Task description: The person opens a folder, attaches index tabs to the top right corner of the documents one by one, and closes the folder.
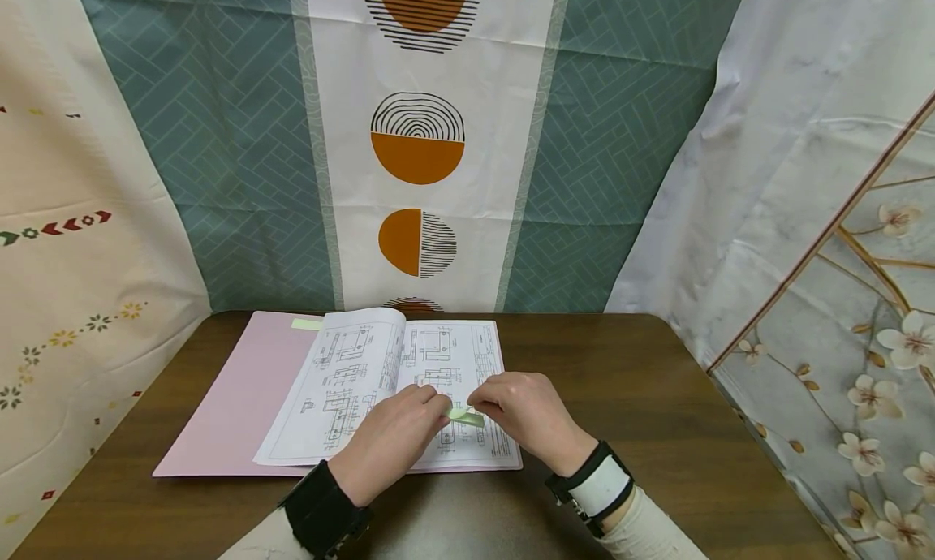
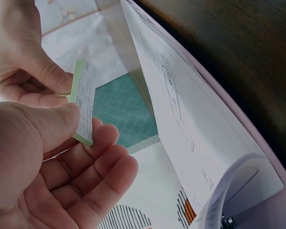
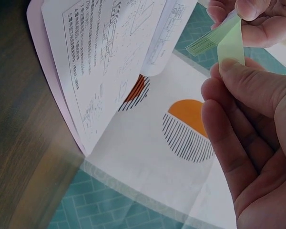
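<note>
You hold a small pad of pale green sticky notes (image 1: 465, 415) just above the lower right page of the open drawing booklet (image 1: 387, 389): your left hand (image 1: 390, 440) pinches the pad, and your right hand (image 1: 527, 418) peels one sheet by its free edge. The pad looks light and limp, so grip near its edges. The booklet's print is too small to read.

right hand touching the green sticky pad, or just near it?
Touching. Right wrist view: the right hand pinches a sheet peeling off the green sticky pad, thumb tip on it; the left hand holds the pad.
</note>
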`<state>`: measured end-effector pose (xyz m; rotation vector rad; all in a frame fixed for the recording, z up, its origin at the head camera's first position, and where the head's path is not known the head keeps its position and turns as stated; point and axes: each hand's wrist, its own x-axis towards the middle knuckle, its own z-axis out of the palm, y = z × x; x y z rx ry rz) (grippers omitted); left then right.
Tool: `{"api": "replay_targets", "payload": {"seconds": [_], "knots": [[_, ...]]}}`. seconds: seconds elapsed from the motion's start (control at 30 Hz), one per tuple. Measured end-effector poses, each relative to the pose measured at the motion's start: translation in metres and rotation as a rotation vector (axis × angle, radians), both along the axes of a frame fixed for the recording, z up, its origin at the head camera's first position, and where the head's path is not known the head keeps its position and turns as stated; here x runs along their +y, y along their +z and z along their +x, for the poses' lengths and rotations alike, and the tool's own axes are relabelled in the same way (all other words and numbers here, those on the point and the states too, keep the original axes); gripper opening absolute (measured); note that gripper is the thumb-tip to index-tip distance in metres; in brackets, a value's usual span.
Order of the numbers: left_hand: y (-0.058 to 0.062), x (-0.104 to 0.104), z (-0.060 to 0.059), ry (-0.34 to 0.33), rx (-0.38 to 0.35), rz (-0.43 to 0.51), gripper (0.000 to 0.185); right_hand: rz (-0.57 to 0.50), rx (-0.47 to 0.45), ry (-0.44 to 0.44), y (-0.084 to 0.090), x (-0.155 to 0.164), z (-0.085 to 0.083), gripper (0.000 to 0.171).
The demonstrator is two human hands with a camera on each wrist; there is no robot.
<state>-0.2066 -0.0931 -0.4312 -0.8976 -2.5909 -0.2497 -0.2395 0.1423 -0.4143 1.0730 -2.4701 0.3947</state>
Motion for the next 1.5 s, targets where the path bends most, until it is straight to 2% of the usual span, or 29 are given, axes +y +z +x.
{"api": "replay_targets", "payload": {"seconds": [0.47, 0.8, 1.07, 1.5], "knots": [[0.0019, 0.0007, 0.0031, -0.005, -0.01, -0.005, 0.018, 0.03, -0.011, 0.02, -0.0048, -0.0009, 0.0001, 0.02], [0.0016, 0.0014, 0.0043, -0.039, -0.019, 0.008, 0.018, 0.021, 0.011, 0.023, -0.0041, -0.0008, -0.0002, 0.019], [0.0021, 0.0036, 0.0047, -0.055, -0.054, 0.012, 0.017, 0.021, 0.008, 0.019, -0.0032, -0.0006, 0.0007, 0.018], [0.0017, 0.0039, 0.0038, -0.065, -0.035, 0.002, 0.02, -0.003, -0.005, 0.027, 0.0004, 0.0005, 0.0014, 0.018]]}}
